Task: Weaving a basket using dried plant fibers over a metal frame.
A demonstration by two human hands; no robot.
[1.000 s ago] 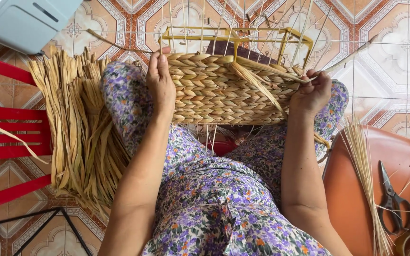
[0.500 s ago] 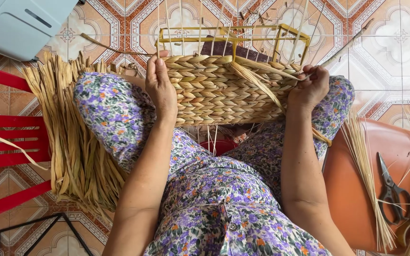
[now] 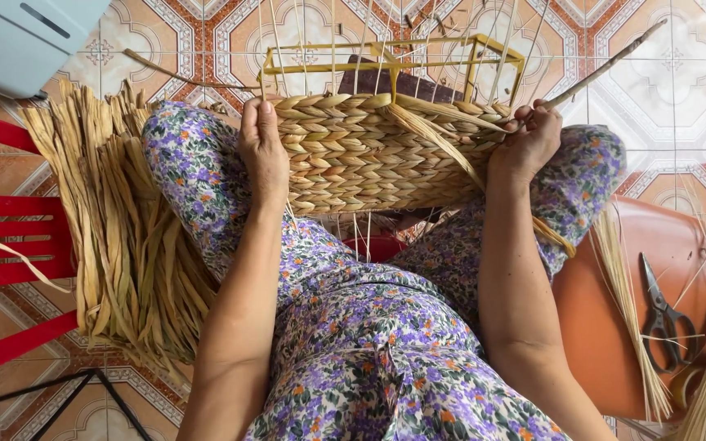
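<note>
A half-woven straw basket (image 3: 369, 155) on a yellow wire frame (image 3: 484, 57) rests on my knees, which are covered in purple floral cloth. My left hand (image 3: 263, 151) grips the basket's left edge, fingers over the top row of weave. My right hand (image 3: 529, 139) holds the basket's right edge and pinches a flat straw strand (image 3: 443, 143) that runs diagonally across the woven face. Thin pale upright stakes rise from the weave through the frame.
A bundle of dried straw strips (image 3: 124, 237) lies over a red plastic stool (image 3: 10, 245) at my left. Scissors (image 3: 662, 314) and thin reeds (image 3: 631, 318) sit on an orange stool at my right. A grey box (image 3: 18, 37) stands at top left on the tiled floor.
Both hands have stayed on the basket's edges. The basket and frame have shifted slightly, and my right hand has drawn the strand tighter near the top right corner.
</note>
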